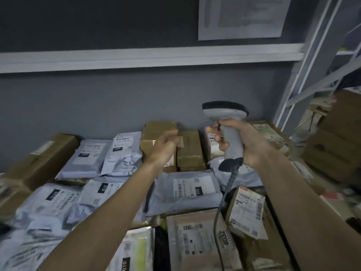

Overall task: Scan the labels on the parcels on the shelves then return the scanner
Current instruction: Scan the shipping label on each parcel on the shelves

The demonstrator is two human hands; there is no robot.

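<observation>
The right hand [248,141] grips one handheld barcode scanner [231,132], pale grey plastic with a dark head and a dark base, fingers wrapped round its handle and the forefinger at the trigger. The scanner stands upright, its head above the hand. One dark coiled cable [221,200] drops from the scanner's base, down below the right wrist and across the parcels.

The left hand [164,147] reaches forward, fingers curled onto the front edge of a brown cardboard box wrapped in tape [156,133] at the back of the shelf; how firmly it holds the box I cannot tell. Just right of that hand, between the two hands, sits a second, smaller brown taped box [189,151].

Left of the left hand lie two grey plastic mailer bags [88,159] side by side, each with a white label and a black tag, and beyond them one long brown carton [39,159] lying at an angle. Below the left forearm are two more grey mailers marked "010", and between the forearms a fifth grey mailer [185,192] with a white barcode label, also marked "010".

Under the right forearm lie a flat brown padded envelope [199,241] printed "4032" and a brown box with a curling white label [248,212]. Behind the right hand is one more brown carton [267,132] with a label on top.

Above both hands runs a white shelf edge [148,57] against a grey wall, with one blurred white sheet of paper [242,16] pinned higher up.
</observation>
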